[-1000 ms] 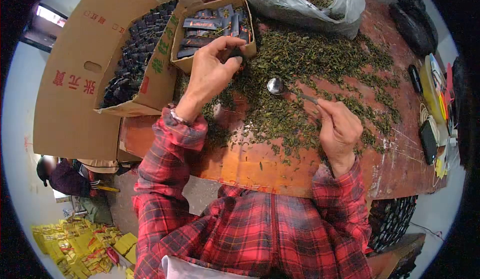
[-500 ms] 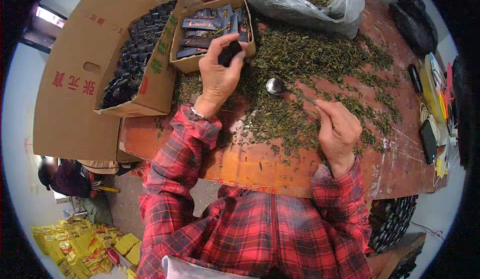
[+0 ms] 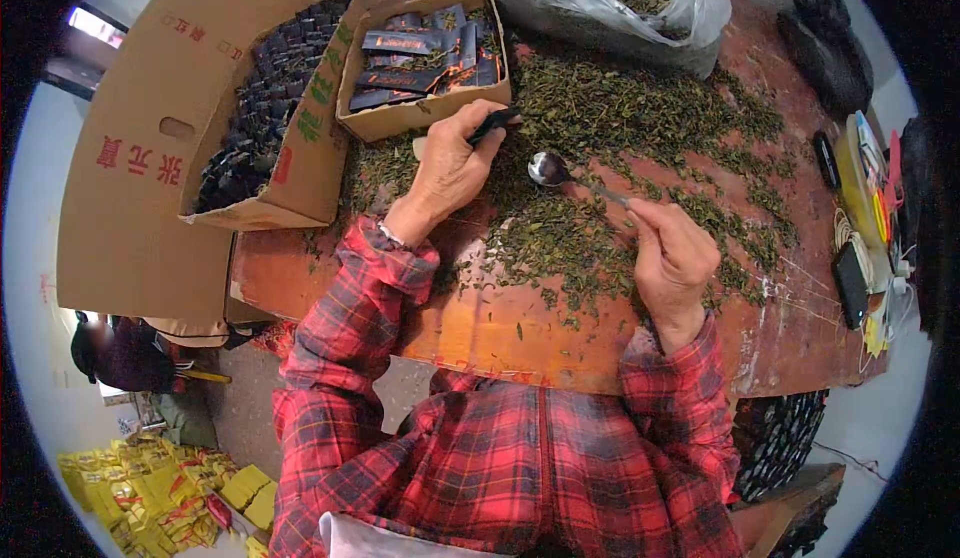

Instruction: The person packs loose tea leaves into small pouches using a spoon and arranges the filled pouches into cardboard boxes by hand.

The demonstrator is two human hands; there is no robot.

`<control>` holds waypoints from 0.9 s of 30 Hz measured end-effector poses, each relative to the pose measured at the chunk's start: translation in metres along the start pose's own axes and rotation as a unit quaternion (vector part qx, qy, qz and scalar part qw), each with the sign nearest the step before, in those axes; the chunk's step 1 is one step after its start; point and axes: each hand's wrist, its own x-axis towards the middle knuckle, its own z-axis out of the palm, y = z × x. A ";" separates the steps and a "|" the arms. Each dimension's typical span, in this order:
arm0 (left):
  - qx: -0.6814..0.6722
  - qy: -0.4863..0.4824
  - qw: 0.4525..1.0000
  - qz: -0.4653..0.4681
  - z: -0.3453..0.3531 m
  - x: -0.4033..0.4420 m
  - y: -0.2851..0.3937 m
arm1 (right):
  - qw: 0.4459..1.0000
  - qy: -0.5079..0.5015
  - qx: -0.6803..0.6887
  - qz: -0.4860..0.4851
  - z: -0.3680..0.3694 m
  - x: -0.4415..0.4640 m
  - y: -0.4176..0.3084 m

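Note:
My left hand (image 3: 450, 165) pinches a small black packet (image 3: 492, 125) just in front of the small cardboard box (image 3: 422, 116), which holds several flat dark packets with orange print. In my right hand (image 3: 676, 263) is the handle of a metal spoon (image 3: 547, 169); its shiny bowl points left, over the leaves. Loose dried tea leaves (image 3: 640, 118) are spread on the reddish wooden table (image 3: 480, 343) around both hands. Whether the packet's mouth is open I cannot make out.
A larger cardboard box (image 3: 305, 173), packed with upright dark packets, stands at the left. Behind the leaves sits a clear plastic bag (image 3: 600, 33) of more leaves. A black bag (image 3: 825, 48) and a phone (image 3: 853, 283) lie right. Another person (image 3: 125, 353) is far left, near yellow packages (image 3: 130, 488).
My left hand has moved slightly right and down, away from the small box, and the packet has turned to lie more sideways. The right hand with the spoon has barely moved.

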 end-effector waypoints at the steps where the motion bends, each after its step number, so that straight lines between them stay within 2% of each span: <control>1: -0.001 0.001 1.000 0.004 -0.002 0.000 0.002 | 1.000 0.001 0.001 0.001 0.001 0.000 0.000; 12: -0.043 0.026 0.998 0.036 -0.008 -0.015 0.022 | 1.000 0.009 0.000 0.014 0.002 -0.002 -0.002; 15: -0.026 0.021 0.999 0.001 -0.006 -0.020 0.017 | 1.000 0.005 -0.009 0.019 0.000 -0.002 -0.004; 21: -0.054 0.041 0.998 0.002 -0.005 -0.024 0.013 | 0.997 0.022 -0.069 0.012 -0.020 0.007 -0.006; 27: 0.011 0.048 0.999 0.007 -0.004 -0.023 0.001 | 0.987 0.017 -0.159 0.021 -0.037 0.021 0.007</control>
